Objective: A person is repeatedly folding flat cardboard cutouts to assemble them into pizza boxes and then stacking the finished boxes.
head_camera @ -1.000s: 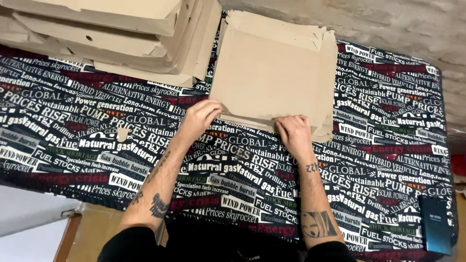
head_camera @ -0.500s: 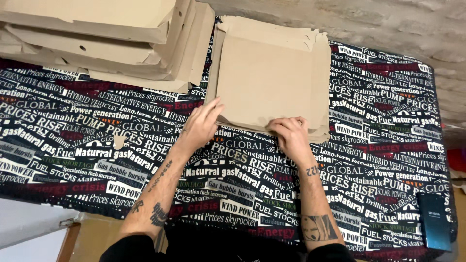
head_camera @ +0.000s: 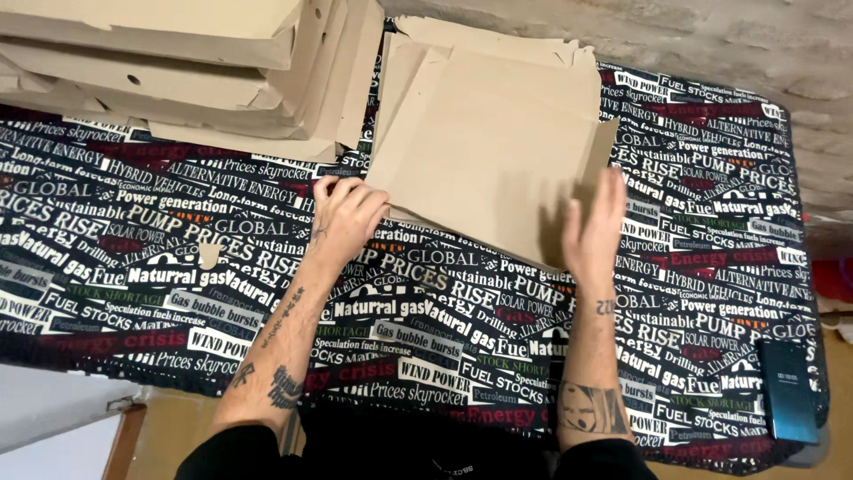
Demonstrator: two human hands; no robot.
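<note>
The sheet [head_camera: 498, 160] is plain brown cardboard, matt and smooth, its edges raw; the boxes [head_camera: 178, 62] are the same dull cardboard; the cloth [head_camera: 444, 329] is printed fabric, matt, slightly creased; the wall [head_camera: 711, 44] looks like rough, pitted stone or plaster; the phone [head_camera: 787, 391] is dark and glossy.

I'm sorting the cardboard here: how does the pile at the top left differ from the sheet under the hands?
The folded cardboard boxes are assembled, with raised walls, and stacked at the table's far left corner; the flat cardboard blank is unfolded, lying on other flat sheets. The boxes are untouched, while the left hand presses the blank's near corner and the right hand lifts its right edge. Both are plain brown cardboard on the printed tablecloth.
</note>
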